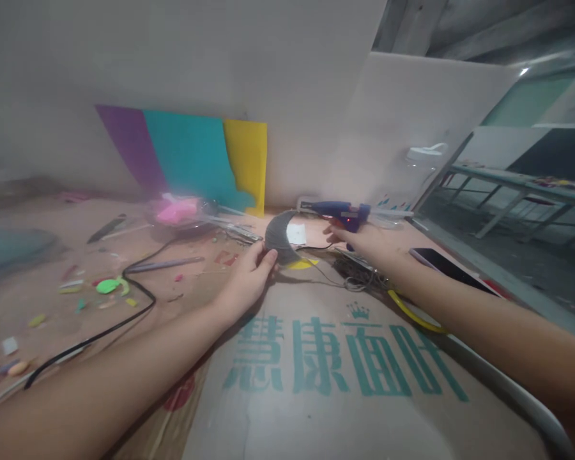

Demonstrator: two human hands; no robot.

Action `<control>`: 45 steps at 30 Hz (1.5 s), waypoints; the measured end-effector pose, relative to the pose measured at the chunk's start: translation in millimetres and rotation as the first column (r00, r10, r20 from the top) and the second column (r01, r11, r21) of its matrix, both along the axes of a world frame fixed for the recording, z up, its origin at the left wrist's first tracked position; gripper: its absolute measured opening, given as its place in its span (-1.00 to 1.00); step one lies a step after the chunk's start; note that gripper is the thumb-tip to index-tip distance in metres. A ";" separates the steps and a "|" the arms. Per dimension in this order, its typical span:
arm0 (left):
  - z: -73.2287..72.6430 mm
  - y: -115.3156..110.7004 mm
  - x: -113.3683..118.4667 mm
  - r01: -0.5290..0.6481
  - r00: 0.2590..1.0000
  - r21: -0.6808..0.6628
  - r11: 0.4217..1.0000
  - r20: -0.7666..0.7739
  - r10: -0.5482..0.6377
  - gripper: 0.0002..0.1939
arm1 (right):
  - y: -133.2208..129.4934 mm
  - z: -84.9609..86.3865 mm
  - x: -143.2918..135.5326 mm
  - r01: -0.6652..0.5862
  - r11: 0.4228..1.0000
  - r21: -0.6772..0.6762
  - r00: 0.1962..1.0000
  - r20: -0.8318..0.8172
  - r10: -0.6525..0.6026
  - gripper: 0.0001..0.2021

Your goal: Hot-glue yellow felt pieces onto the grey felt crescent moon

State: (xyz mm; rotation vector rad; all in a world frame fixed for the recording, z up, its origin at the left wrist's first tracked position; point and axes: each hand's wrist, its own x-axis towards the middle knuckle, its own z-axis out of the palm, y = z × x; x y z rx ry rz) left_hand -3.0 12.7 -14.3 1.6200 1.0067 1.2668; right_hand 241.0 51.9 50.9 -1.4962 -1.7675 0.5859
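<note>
Grey crescent piece sits near the centre of the frame, its ribbed surface looking cord-wrapped and its hollow side facing right; your left hand pinches it between thumb and fingers at its lower left edge; your right hand, right of centre, has its fingers wrapped round the handle of a blue glue gun, whose small red light shows; the nozzle points left at the upper tip of the crescent, close to it, though you cannot tell whether they touch.

Just right of the crescent lies a white card, with a yellow scrap below it; a loose grey cord lies in coils beneath your right forearm; a dark phone and a yellow tube lie near that arm, and a board with green lettering fills the lower middle.

At upper left of centre, a panel in purple, teal and yellow leans against the pale wall; a pink item lies before it; lower down at left run a black cable, a purple pen and a bright green blob; a clear bottle with a white lid stands at upper right.
</note>
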 end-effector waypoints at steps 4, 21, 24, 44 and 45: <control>6.4 -6.1 -1.3 -0.089 0.985 0.110 0.990 -0.138 0.104 -0.78 | -40.0 -9.2 12.3 -0.006 0.999 0.032 1.000 0.008 0.006 -0.78; 9.2 -7.9 -3.9 -0.096 0.982 0.114 0.989 -0.151 0.112 -0.78 | -57.5 -26.9 20.1 -0.054 0.997 0.052 0.999 0.000 0.054 -0.63; 14.9 -13.0 -3.7 -0.120 0.971 0.149 0.982 -0.189 0.148 -0.80 | -61.3 -24.8 17.8 -0.044 0.995 0.084 0.999 0.026 0.042 -0.71; 33.2 -20.1 -2.3 -0.233 0.924 0.159 0.959 -0.272 0.270 -0.78 | -69.6 -33.3 13.3 -0.134 0.975 0.176 0.982 0.155 0.107 -0.86; 32.3 -19.4 -2.5 -0.234 0.926 0.163 0.958 -0.263 0.271 -0.78 | -70.0 -33.1 12.7 -0.118 0.978 0.173 0.983 0.157 0.091 -0.86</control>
